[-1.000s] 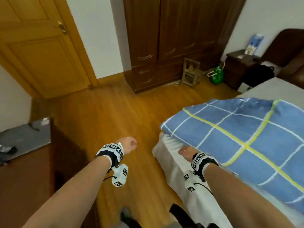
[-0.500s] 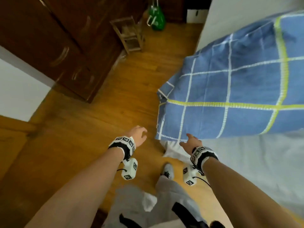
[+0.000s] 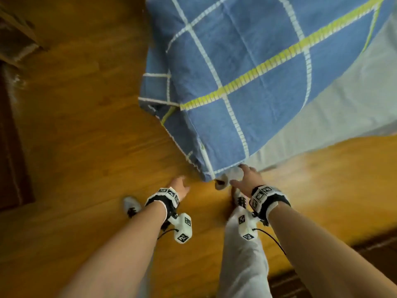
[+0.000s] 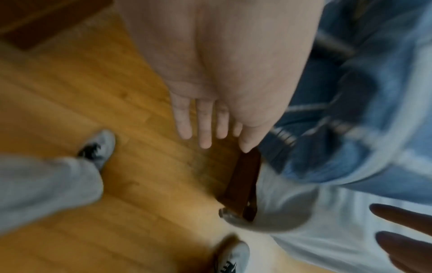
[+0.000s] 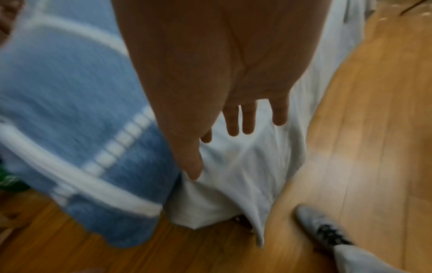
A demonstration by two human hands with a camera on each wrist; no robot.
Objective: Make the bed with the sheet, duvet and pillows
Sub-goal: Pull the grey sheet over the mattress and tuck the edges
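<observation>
A blue duvet (image 3: 247, 67) with white and yellow checks drapes over the bed's corner, above a white sheet (image 3: 335, 117). The sheet's corner (image 5: 233, 184) hangs loose to the floor beside a dark bed leg (image 4: 243, 184). My right hand (image 3: 247, 177) reaches with straight, spread fingers to the duvet's lowest corner, just over the sheet; the right wrist view shows it holding nothing. My left hand (image 3: 180, 186) hovers open over the floor, a little left of that corner, fingers (image 4: 205, 125) straight and together. No pillows are in sight.
Wooden floor (image 3: 86, 136) spreads to the left and front of the bed. My feet in grey shoes (image 3: 131, 206) stand close to the bed corner. Dark wooden furniture (image 3: 12, 39) lines the far left edge.
My head has tipped down and I have stepped up to the bed corner. Both hands have moved forward and down toward the hanging duvet corner, the right one arriving at it.
</observation>
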